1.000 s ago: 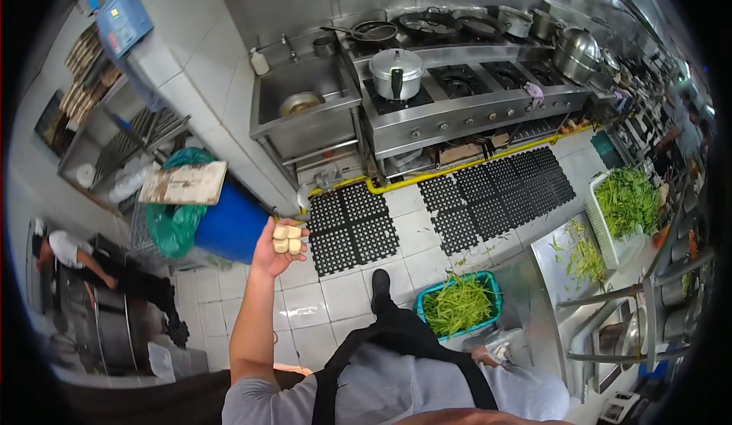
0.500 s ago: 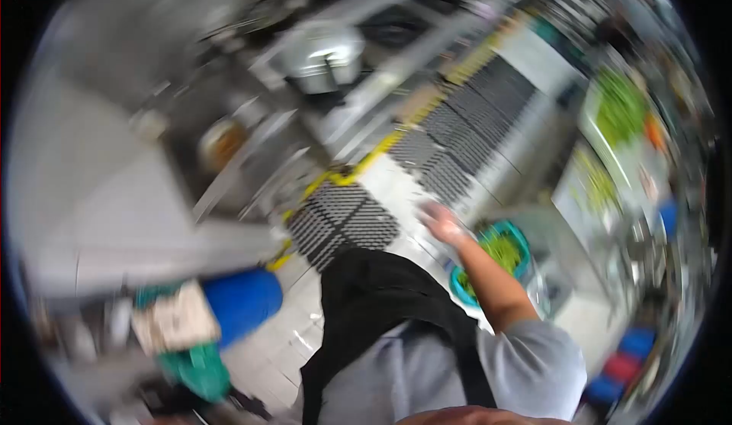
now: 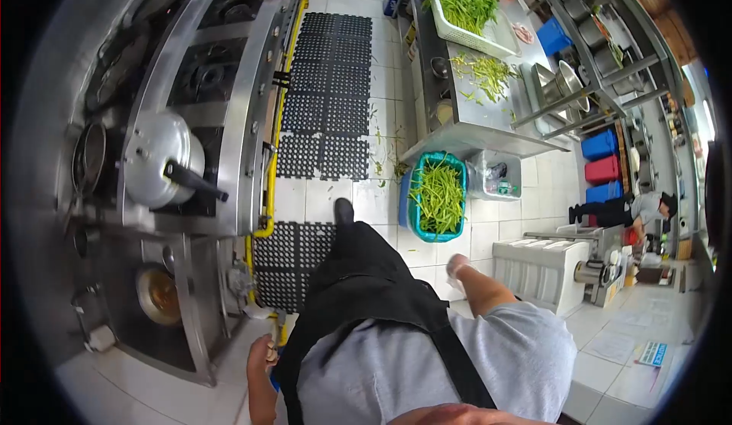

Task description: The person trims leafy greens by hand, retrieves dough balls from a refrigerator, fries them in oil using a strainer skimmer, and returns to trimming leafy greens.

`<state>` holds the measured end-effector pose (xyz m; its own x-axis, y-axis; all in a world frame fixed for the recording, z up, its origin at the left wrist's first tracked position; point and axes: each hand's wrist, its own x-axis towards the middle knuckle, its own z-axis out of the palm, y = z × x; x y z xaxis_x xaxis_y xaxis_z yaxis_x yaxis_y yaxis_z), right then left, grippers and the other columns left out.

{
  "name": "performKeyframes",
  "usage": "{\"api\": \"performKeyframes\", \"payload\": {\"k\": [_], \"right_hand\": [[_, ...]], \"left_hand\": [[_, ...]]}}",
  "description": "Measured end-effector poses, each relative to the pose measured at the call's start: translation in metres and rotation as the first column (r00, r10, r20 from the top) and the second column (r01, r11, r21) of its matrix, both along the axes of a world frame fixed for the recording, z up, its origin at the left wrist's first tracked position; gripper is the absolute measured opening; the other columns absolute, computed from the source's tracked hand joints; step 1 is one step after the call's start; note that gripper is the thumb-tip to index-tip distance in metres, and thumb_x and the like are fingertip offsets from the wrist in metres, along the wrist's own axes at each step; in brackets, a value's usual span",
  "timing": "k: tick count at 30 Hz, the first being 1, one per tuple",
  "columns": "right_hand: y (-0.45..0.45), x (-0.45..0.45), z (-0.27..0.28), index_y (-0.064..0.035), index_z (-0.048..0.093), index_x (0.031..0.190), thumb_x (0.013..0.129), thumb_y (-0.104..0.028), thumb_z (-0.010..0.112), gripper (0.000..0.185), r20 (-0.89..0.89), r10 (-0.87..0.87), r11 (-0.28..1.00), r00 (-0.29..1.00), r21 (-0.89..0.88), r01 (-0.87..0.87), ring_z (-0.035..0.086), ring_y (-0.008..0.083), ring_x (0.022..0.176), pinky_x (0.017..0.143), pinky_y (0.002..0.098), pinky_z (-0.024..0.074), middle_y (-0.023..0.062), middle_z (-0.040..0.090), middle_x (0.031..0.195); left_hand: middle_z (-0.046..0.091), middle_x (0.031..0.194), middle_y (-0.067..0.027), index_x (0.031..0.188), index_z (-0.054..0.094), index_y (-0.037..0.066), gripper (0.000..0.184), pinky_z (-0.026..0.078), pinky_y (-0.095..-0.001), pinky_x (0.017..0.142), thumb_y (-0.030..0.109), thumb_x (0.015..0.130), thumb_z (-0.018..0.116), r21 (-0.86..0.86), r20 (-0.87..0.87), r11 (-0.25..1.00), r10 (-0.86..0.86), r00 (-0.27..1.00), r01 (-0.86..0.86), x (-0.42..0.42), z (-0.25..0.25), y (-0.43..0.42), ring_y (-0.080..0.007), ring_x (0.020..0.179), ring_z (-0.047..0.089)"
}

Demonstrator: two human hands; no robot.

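My left hand (image 3: 261,350) hangs low beside the black apron (image 3: 358,272), near the floor mat. Its fingers look curled, with a small pale patch among them that I cannot make out. On the other side, my right hand (image 3: 457,267) hangs just below the teal basket (image 3: 462,210), apart from it. That hand is small and smeared, so its fingers do not show clearly. Long green vegetable pieces (image 3: 438,198) fill the basket, which stands on the tiles.
Stoves with a pressure cooker (image 3: 162,158) line the left side, above a sink (image 3: 130,318). Black mats (image 3: 324,97) run along the floor. At right are a steel table (image 3: 488,112) with greens, a clear bin (image 3: 494,177) and a white cabinet (image 3: 541,265). A person (image 3: 648,210) stands far right.
My view has turned and steadied, so the aisle now runs straight ahead. My left hand has come into view. My right hand, earlier stretched out beside the basket, now hangs lower.
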<state>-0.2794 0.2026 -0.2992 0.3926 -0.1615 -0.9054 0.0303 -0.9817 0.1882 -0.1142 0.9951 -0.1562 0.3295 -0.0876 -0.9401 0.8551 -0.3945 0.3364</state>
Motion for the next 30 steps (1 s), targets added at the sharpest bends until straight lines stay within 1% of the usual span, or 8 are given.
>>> {"api": "performKeyframes", "payload": {"k": [2, 3, 7, 8, 12, 18, 28, 30], "right_hand": [[-0.002, 0.005, 0.003, -0.0170, 0.087, 0.102, 0.084, -0.032, 0.078, 0.025, 0.064, -0.082, 0.996, 0.995, 0.035, 0.080, 0.079, 0.0310, 0.100, 0.085, 0.0430, 0.0636, 0.0104, 0.083, 0.106], [0.004, 0.015, 0.005, -0.0167, 0.086, 0.100, 0.086, -0.031, 0.077, 0.023, 0.206, -0.334, 0.942, 0.920, 0.055, 0.330, 0.079, 0.0314, 0.103, 0.088, 0.0431, 0.0634, 0.0111, 0.083, 0.106], [0.016, 0.118, -0.009, -0.0153, 0.084, 0.101, 0.090, -0.022, 0.069, 0.020, 0.382, -0.629, 0.740, 0.677, 0.028, 0.672, 0.078, 0.0322, 0.109, 0.093, 0.0402, 0.0625, 0.0142, 0.082, 0.111], [0.016, 0.172, 0.006, -0.0150, 0.083, 0.106, 0.088, -0.017, 0.067, 0.024, 0.317, -0.497, 0.852, 0.808, -0.002, 0.524, 0.078, 0.0344, 0.110, 0.094, 0.0412, 0.0622, 0.0164, 0.080, 0.115], [-0.028, 0.357, -0.002, -0.0070, 0.080, 0.108, 0.091, -0.016, 0.065, 0.024, 0.530, -0.794, 0.582, 0.299, 0.519, 0.626, 0.073, 0.0455, 0.113, 0.097, 0.0499, 0.0593, 0.0256, 0.076, 0.114], [-0.098, 0.720, 0.122, 0.0003, 0.075, 0.105, 0.101, -0.031, 0.071, 0.032, 0.485, -0.869, 0.490, 0.099, 0.814, 0.313, 0.071, 0.0505, 0.105, 0.092, 0.0533, 0.0568, 0.0313, 0.074, 0.106], [-0.202, 1.054, 0.183, -0.0016, 0.078, 0.096, 0.099, -0.045, 0.072, 0.044, 0.328, -0.942, 0.321, 0.065, 0.829, 0.459, 0.075, 0.0425, 0.089, 0.085, 0.0502, 0.0572, 0.0231, 0.077, 0.089], [-0.244, 1.091, 0.159, -0.0021, 0.078, 0.096, 0.094, -0.034, 0.075, 0.032, 0.519, -0.853, 0.503, -0.055, 0.846, 0.178, 0.072, 0.0366, 0.073, 0.072, 0.0480, 0.0560, 0.0187, 0.072, 0.077]], "left_hand": [[0.066, 0.079, -0.0069, 0.096, 0.068, 0.014, 0.027, 0.051, -0.0419, 0.056, 0.039, 0.102, 0.065, 0.025, -0.004, 1.000, -0.005, 1.000, 0.005, 0.069, 0.006, -0.028, -0.0239, 0.060, 0.064], [0.077, 0.120, -0.0173, 0.126, 0.073, 0.000, 0.042, 0.051, -0.0431, 0.104, 0.034, 0.109, 0.057, 0.167, -0.045, 0.938, -0.301, 0.952, 0.305, 0.098, 0.014, -0.042, -0.0282, 0.115, 0.070], [0.077, 0.119, -0.0170, 0.125, 0.073, 0.000, 0.042, 0.051, -0.0434, 0.101, 0.035, 0.108, 0.057, 0.159, -0.042, 0.849, -0.505, 0.862, 0.504, 0.192, 0.006, -0.117, -0.0283, 0.113, 0.070], [0.077, 0.118, -0.0170, 0.125, 0.073, 0.000, 0.042, 0.052, -0.0435, 0.101, 0.035, 0.108, 0.057, 0.152, -0.026, 0.849, -0.509, 0.860, 0.507, 0.220, 0.005, -0.137, -0.0283, 0.112, 0.070], [0.077, 0.117, -0.0167, 0.124, 0.073, 0.000, 0.042, 0.052, -0.0439, 0.099, 0.036, 0.108, 0.058, 0.130, 0.026, 0.849, -0.519, 0.854, 0.512, 0.336, -0.002, -0.219, -0.0283, 0.110, 0.070], [0.076, 0.115, -0.0163, 0.122, 0.074, 0.001, 0.042, 0.053, -0.0444, 0.096, 0.037, 0.107, 0.059, 0.122, 0.077, 0.862, -0.502, 0.862, 0.491, 0.515, -0.031, -0.327, -0.0284, 0.107, 0.071], [0.076, 0.111, -0.0156, 0.119, 0.074, 0.002, 0.041, 0.054, -0.0453, 0.090, 0.038, 0.106, 0.060, 0.170, 0.239, 0.735, -0.677, 0.696, 0.657, 0.935, -0.044, -0.511, -0.0286, 0.102, 0.071], [0.076, 0.111, -0.0154, 0.119, 0.074, 0.002, 0.041, 0.054, -0.0455, 0.089, 0.039, 0.106, 0.061, 0.175, 0.314, 0.699, -0.707, 0.634, 0.693, 1.029, -0.026, -0.575, -0.0286, 0.101, 0.071]]}}
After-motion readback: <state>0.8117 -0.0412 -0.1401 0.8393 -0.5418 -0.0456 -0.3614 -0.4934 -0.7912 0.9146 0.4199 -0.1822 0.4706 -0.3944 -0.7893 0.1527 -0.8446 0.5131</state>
